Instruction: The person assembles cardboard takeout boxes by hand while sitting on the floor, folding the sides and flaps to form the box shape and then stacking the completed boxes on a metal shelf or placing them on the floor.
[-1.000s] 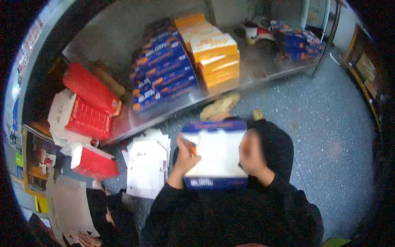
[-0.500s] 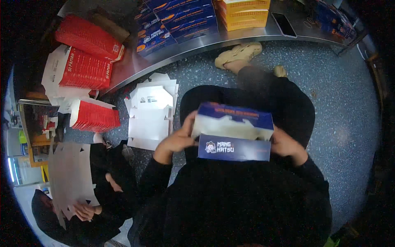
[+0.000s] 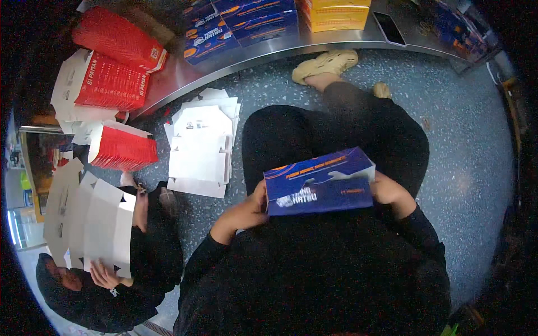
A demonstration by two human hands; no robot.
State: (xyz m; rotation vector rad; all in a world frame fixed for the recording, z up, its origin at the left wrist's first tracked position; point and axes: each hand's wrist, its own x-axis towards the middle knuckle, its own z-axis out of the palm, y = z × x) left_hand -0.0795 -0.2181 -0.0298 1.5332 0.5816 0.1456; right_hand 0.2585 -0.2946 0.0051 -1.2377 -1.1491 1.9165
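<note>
On my lap sits a dark blue cardboard food box (image 3: 336, 196) with orange and white print, its lid nearly down over the front wall. A narrow pale gap shows along the right part of the lid's front edge. My left hand (image 3: 246, 210) grips the box's left end, fingers curled at the corner. At the opposite end, my right hand (image 3: 389, 193) holds the right side, with some fingertips hidden behind it. To my left on the floor lies a stack of flat white carton blanks (image 3: 200, 145).
A metal counter (image 3: 246, 61) carries stacked blue boxes (image 3: 260, 25), yellow boxes (image 3: 336, 15) and a phone (image 3: 389, 28). Nested red cartons (image 3: 115, 81) lean at its left, with more red cartons (image 3: 124, 148) below. At left, a co-worker's hand (image 3: 106, 275) holds a white carton blank (image 3: 103, 229).
The box's lid has swung down toward the front wall, covering most of the opening. The co-worker's carton blank has shifted and unfolded wider.
</note>
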